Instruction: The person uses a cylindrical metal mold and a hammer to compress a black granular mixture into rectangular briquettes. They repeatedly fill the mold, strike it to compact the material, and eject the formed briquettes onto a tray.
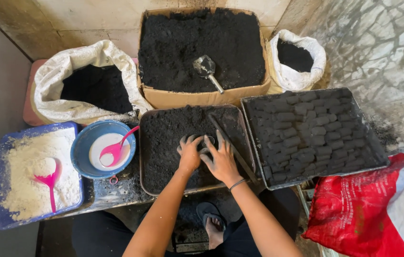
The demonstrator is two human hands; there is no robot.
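My left hand and my right hand rest side by side on black powder in a shallow metal tray in front of me. Both hands are blackened, fingers spread, and they close around a small dark round mould pressed into the powder. A dark metal bar lies slanted across the tray just right of my right hand. A thin band circles my right wrist.
A tray of pressed black briquettes sits to the right. Behind stand a cardboard box of black powder with a metal scoop and two white sacks. Left: a blue bowl with a pink spoon, and a blue tray of white powder. A red bag lies at lower right.
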